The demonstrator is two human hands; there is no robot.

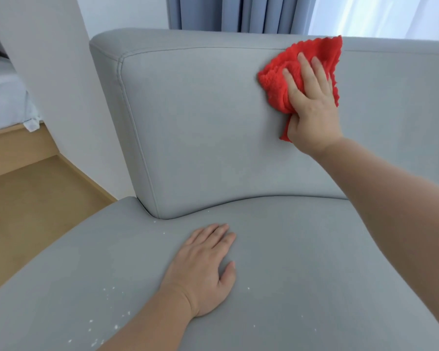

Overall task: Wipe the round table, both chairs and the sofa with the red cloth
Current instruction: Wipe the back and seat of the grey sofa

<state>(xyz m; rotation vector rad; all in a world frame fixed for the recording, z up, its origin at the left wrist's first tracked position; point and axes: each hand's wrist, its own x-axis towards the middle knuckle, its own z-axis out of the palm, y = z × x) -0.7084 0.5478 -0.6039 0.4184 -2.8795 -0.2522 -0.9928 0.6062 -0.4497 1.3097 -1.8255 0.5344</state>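
A grey fabric sofa (200,127) fills most of the view, with its backrest upright and its seat cushion below. My right hand (312,107) presses the crumpled red cloth (276,79) flat against the upper backrest, just under the top edge. My left hand (205,269) lies palm down on the seat cushion with its fingers spread and nothing in it. Several small white crumbs (109,295) are scattered on the seat to the left of my left wrist. The round table and the chairs are out of view.
A white wall (61,97) stands close to the sofa's left end. Wooden floor (31,203) shows at lower left, with a bed corner (5,97) beyond it. Blue-grey curtains (238,13) and a bright window hang behind the backrest.
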